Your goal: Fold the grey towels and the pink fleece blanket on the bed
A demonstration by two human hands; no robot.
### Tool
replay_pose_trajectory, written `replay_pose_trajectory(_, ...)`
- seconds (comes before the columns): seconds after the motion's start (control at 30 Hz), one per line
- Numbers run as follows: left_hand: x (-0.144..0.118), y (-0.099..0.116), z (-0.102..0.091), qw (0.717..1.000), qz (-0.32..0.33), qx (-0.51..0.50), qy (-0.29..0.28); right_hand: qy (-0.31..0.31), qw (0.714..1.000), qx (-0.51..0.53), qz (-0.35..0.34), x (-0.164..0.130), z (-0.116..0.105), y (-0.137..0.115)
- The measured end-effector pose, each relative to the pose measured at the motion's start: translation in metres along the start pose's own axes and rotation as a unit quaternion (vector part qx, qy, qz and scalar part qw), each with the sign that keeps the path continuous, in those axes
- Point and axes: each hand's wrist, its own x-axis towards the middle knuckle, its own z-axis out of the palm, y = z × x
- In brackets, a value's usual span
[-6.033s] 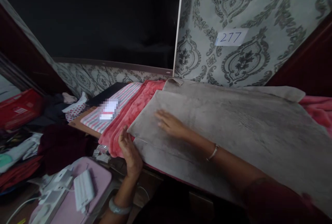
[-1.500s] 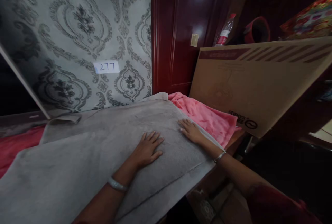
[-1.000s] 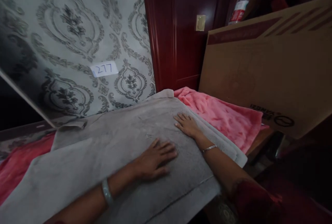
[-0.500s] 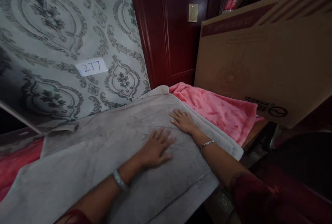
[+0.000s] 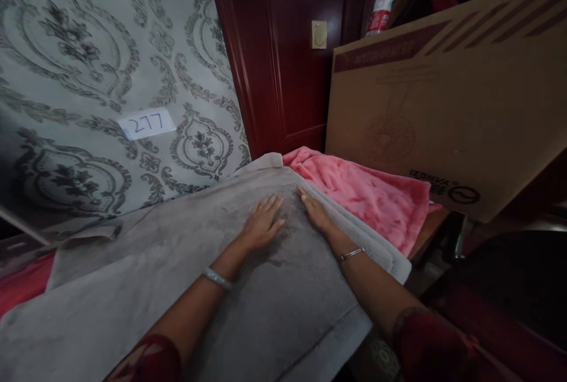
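A grey plush blanket (image 5: 186, 264), folded in layers, is spread over a pink plush cloth (image 5: 367, 187). My left hand (image 5: 262, 224) rests palm down on the grey blanket, open, with its fingers stretched out. Close to the blanket's right edge, my right hand (image 5: 315, 211) touches the same surface. It is tilted on its side with the fingers straight and close together, holding nothing. The blanket's cloth looks slightly rumpled around both hands. A corner of it lies turned over at the far left.
A large cardboard box (image 5: 443, 104) stands at the right, with a plastic bottle (image 5: 381, 10) behind its top edge. Patterned wallpaper (image 5: 88, 75) bears a paper label (image 5: 148, 123) reading 277. A dark red panel (image 5: 296, 75) rises behind the bedding. The wooden edge (image 5: 427, 231) shows at right.
My left hand has slid forward over the blanket and come nearer my right. The right hand has turned from flat onto its side. The view has shifted slightly.
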Motion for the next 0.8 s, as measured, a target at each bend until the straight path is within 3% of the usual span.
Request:
replay_pose_trajectory(0.1, 0.012, -0.011, 0.019, 0.998, -0.017, 0.041, -0.052, 0.007, 1.000, 0.015, 0.002, 0.003, 0.000, 0.005)
replay_pose_trajectory(0.2, 0.006, -0.012, 0.030, 0.997, -0.004, 0.056, -0.061, -0.017, 0.999, -0.035, 0.003, 0.007, -0.002, 0.005)
replay_pose_trajectory(0.4, 0.010, -0.010, 0.022, 0.994, -0.017, 0.074, -0.084, -0.151, 0.957, -0.243, -0.045, 0.015, -0.028, 0.001)
replay_pose_trajectory(0.5, 0.007, 0.007, 0.019, 0.993, -0.013, 0.076, -0.090, -0.181, 0.925, -0.330, -0.046, 0.012, -0.037, 0.000)
replay_pose_trajectory(0.57, -0.008, 0.029, 0.019, 0.991, 0.042, 0.058, -0.112, -0.185, 0.922, -0.338, -0.040, 0.010, -0.038, 0.000)
replay_pose_trajectory(0.67, -0.045, 0.068, 0.016, 0.965, 0.197, -0.025, -0.172, -0.185, 0.930, -0.315, -0.037, 0.009, -0.037, 0.004)
replay_pose_trajectory(0.73, -0.066, 0.088, 0.013, 0.934, 0.281, -0.092, -0.201, -0.168, 0.947, -0.272, -0.034, 0.011, -0.035, 0.010)
replay_pose_trajectory(0.8, -0.069, 0.096, 0.010, 0.919, 0.317, -0.140, -0.189, -0.123, 0.973, -0.196, -0.024, 0.014, -0.034, 0.017)
